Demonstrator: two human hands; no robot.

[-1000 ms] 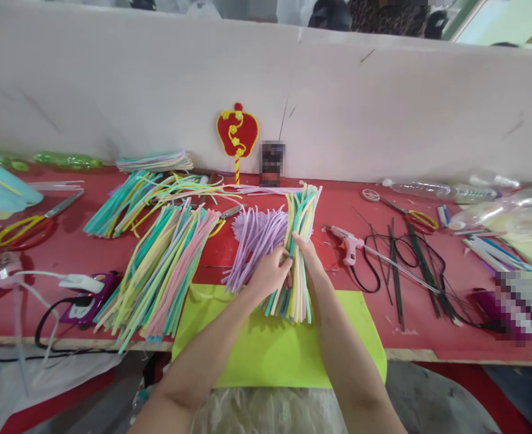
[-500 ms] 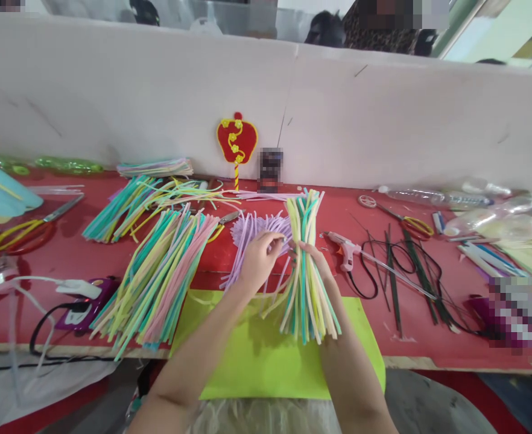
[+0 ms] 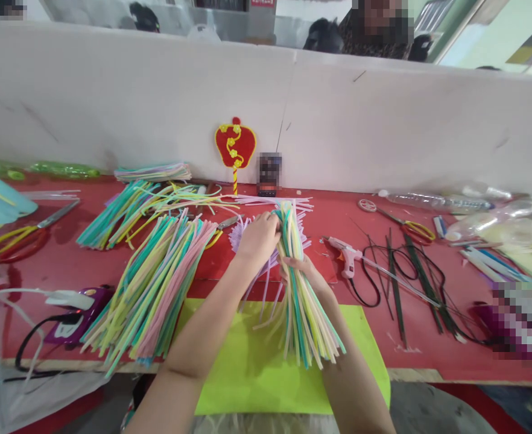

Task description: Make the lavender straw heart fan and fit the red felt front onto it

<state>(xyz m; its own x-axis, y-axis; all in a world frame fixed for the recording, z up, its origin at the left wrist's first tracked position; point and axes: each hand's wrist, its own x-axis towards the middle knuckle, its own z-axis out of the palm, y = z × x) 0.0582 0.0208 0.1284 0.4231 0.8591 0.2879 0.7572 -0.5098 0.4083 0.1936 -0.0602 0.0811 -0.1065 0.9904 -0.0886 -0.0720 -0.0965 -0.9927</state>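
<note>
Since half a second ago, the left hand (image 3: 262, 235) has come against the multicoloured bundle of fuzzy stems (image 3: 309, 313), whose top now leans further left while its lower ends fan out wider to the right. The right hand (image 3: 304, 271) grasps the bundle at about mid-height from its right side, its thumb crossing the front, with strands standing up above the grip and spreading below it. The left hand's fingers are curled at the upper left edge of the bundle, just below its top; the tips are partly hidden, so whether they pinch any strands cannot be told. The bundle hangs over the rear part of a lime-green sheet (image 3: 248, 367), between the two forearms. Pale purple stems (image 3: 236, 236) lie behind and under the left hand, some showing past the bundle's right side. Well to the left of the hands, a large pile of mixed stems (image 3: 157, 289) rests on the red table (image 3: 333, 211). As for containers, clear plastic bottles (image 3: 422, 198) lie along the back right and green-tinted bottles (image 3: 64, 170) at the back left; their contents cannot be made out.
</note>
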